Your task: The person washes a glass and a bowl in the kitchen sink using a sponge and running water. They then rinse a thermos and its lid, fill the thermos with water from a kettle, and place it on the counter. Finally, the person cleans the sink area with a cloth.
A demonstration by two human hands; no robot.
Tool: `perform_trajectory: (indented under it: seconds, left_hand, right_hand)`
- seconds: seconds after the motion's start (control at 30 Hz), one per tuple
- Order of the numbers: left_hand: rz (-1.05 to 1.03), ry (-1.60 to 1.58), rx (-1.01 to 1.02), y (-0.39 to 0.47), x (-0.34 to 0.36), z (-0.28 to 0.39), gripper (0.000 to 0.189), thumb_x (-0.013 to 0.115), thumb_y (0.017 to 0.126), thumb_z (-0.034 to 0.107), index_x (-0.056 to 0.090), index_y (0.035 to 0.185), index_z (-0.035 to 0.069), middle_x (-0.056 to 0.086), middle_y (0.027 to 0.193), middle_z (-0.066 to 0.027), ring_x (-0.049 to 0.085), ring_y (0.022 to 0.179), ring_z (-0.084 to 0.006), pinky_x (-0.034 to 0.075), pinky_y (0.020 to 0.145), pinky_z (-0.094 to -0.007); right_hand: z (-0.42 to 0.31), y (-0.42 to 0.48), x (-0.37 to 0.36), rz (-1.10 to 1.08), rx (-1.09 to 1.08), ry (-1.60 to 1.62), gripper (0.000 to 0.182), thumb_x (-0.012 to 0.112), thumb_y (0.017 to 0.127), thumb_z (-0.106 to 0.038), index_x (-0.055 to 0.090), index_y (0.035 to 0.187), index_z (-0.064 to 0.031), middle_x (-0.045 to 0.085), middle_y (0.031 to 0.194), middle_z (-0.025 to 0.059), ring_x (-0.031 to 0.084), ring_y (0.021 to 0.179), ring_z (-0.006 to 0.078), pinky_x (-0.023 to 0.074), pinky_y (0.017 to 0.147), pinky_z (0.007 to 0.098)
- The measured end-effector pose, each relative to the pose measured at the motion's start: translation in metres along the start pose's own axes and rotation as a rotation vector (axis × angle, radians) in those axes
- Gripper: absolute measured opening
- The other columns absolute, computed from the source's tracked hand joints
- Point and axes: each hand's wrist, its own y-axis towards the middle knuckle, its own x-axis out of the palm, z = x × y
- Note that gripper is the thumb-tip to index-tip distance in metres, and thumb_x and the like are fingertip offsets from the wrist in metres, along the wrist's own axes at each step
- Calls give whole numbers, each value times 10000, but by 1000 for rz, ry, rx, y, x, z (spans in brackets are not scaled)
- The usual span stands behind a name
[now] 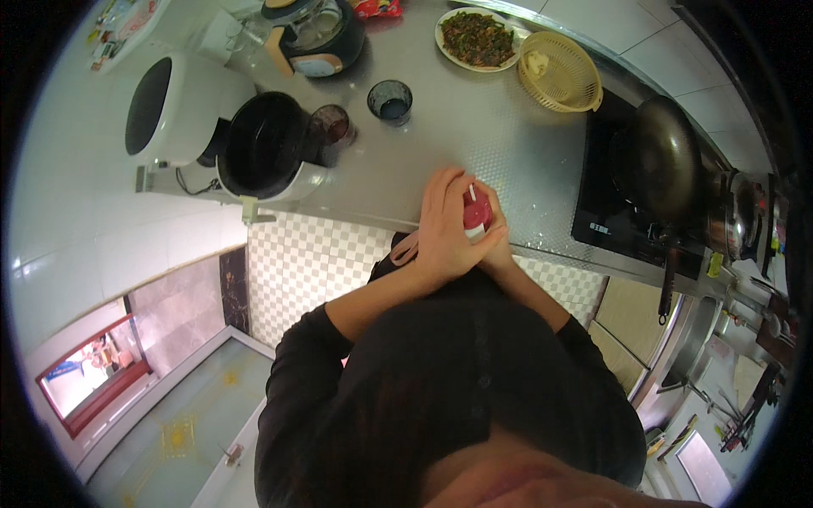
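Both hands are close together in front of my body, at the front edge of the metal counter. Between them is a small container with a red top and a whitish part low down. My left hand wraps its left side, fingers extended toward the counter. On the right, my right hand curls around it with the thumb across the near side. The palms and fingers hide most of the container, so its exact kind cannot be told. A grey tumbler and a reddish tumbler stand farther left.
At left, a pulled-out air fryer basket sits beside the white air fryer. A glass kettle appliance stands behind. Far back are a plate of chopped greens and a yellow plastic basket. A wok rests on the cooktop.
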Motion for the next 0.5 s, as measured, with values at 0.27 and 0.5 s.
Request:
perform_trajectory:
  seconds: [0.27,0.5]
  left_hand:
    - [-213,-155,115,18,-6,-21,504,724,596,128,518,1047,34,487,1110,-163,464,1092,-363,324,985,-498]
    - [-363,-325,208,35,-16,-30,372,723,552,114,555,882,77,507,1041,-110,494,1014,-320,338,937,-498]
  right_hand:
    - [14,6,-1,22,-19,-212,447,647,763,-196,487,1143,-20,558,1030,108,545,1014,174,304,1034,355]
    - [59,-4,-2,156,238,187,296,505,881,-162,487,1148,-35,563,1004,90,551,977,146,320,1029,375]
